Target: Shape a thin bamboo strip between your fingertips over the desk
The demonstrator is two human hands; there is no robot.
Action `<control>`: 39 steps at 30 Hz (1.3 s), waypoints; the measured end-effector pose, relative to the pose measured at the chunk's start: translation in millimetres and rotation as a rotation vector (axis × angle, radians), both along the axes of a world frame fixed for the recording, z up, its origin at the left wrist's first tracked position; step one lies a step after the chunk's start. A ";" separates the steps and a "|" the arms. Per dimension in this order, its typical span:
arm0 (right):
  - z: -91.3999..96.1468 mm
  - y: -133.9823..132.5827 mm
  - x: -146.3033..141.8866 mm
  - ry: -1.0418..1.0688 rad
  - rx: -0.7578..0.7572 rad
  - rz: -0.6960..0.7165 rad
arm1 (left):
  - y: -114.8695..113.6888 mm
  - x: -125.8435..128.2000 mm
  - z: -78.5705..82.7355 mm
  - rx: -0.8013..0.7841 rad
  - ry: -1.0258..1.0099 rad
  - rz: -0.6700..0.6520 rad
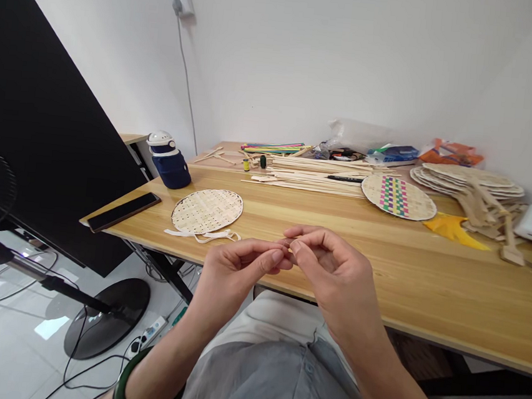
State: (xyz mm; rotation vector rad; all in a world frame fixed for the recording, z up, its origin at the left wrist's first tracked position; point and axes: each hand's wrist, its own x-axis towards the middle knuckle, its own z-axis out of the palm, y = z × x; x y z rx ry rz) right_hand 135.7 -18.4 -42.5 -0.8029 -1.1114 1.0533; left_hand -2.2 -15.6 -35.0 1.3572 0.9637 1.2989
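Observation:
My left hand and my right hand meet over the front edge of the wooden table, fingertips pinched together. Something tiny sits between the pinched fingertips; I cannot make out what it is. A plain woven bamboo disc lies on the table to the left of my hands, with a white strip curled along its near edge. A green bangle is on my left wrist.
A black phone lies at the table's left corner beside a dark blue bottle. Bamboo strips, a coloured woven disc, stacked woven fans and a yellow piece fill the back. A fan stand is on the floor.

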 end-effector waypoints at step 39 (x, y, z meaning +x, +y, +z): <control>73.9 23.7 6.1 -0.199 0.237 -0.184 | 23.1 7.5 62.5 0.233 -0.083 0.080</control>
